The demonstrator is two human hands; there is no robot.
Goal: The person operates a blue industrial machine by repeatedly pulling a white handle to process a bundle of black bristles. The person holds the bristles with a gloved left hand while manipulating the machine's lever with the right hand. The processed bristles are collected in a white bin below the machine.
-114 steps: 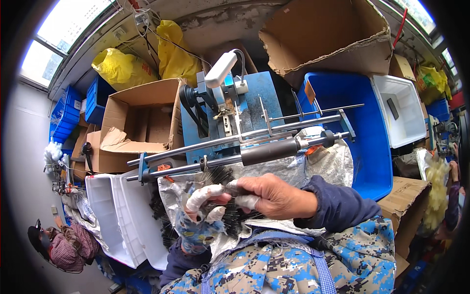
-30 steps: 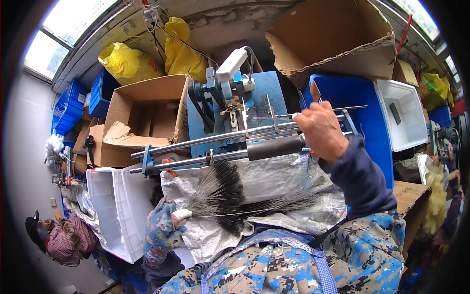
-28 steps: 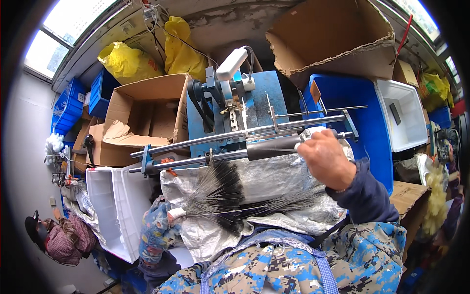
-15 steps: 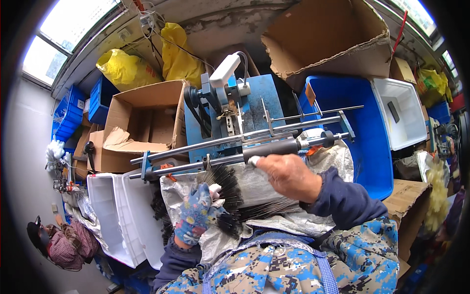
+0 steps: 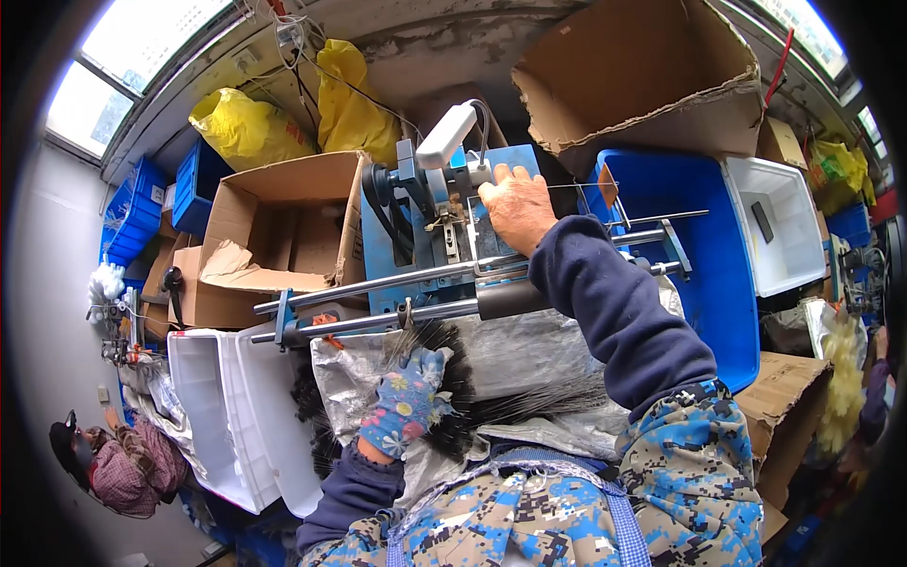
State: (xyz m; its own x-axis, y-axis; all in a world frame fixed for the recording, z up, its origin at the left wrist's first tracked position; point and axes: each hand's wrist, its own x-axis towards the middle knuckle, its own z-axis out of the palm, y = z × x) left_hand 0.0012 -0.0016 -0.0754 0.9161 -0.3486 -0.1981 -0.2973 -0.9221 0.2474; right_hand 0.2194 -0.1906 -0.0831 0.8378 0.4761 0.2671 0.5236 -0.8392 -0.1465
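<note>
The left hand (image 5: 408,404), in a floral glove, lies back-up over dark bristles (image 5: 455,378) at six o'clock of the machine (image 5: 444,227); its fingertips are buried, so whether it grips any cannot be told. The bare right hand (image 5: 515,208) is at one o'clock of it, fingers bent over the machine; a thin line runs from there toward three o'clock, but a grip on it is unclear. The work looks partway: many bristles lie loose on the silver sheet (image 5: 510,354), and no finished piece can be made out. The right forearm reaches up from five o'clock across the grey roller (image 5: 505,300); the left comes from seven. From the machine, a blue bin (image 5: 704,283) stands at three, white bins (image 5: 248,406) at eight.
</note>
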